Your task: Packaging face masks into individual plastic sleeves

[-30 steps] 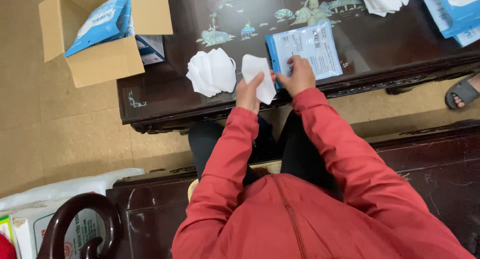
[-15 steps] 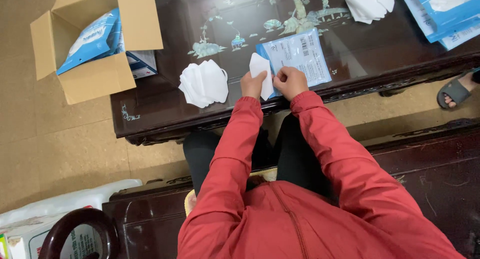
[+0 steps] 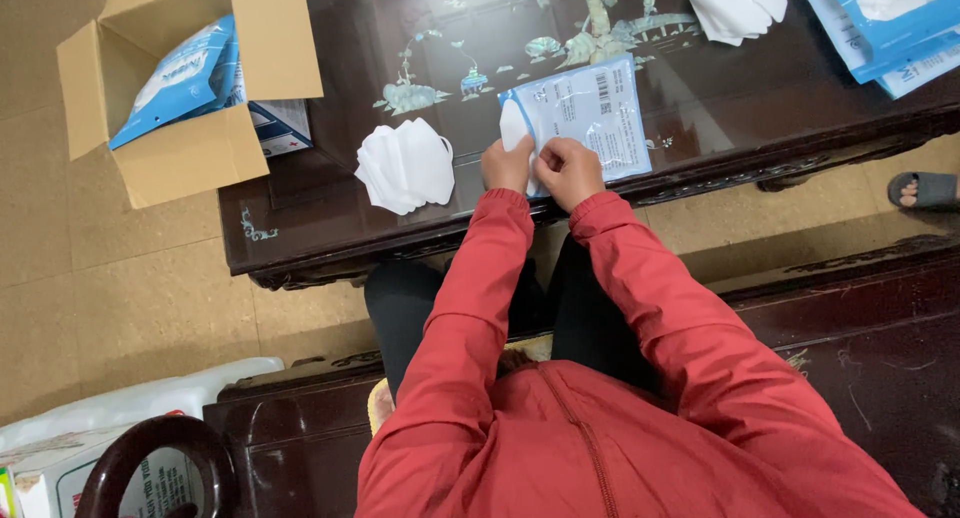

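White mask (image 3: 512, 128) between both hands

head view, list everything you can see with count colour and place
folded white face mask: one, white, at the mouth of the pouch, pinched by the left hand
clear plastic pouch with blue edge: one, flat on the table in front of the person
stack of folded white masks: one pile, white, table left of the hands
second pile of white masks: one, white, table far edge
blue and white packets: several, top right corner of the table
open cardboard box: one, brown, on the floor left of the table, blue packets inside
dark lacquered table with shell inlay: one
grey sandal: one, right edge, on another person's foot
left hand: on the mask
right hand: on the pouch edge
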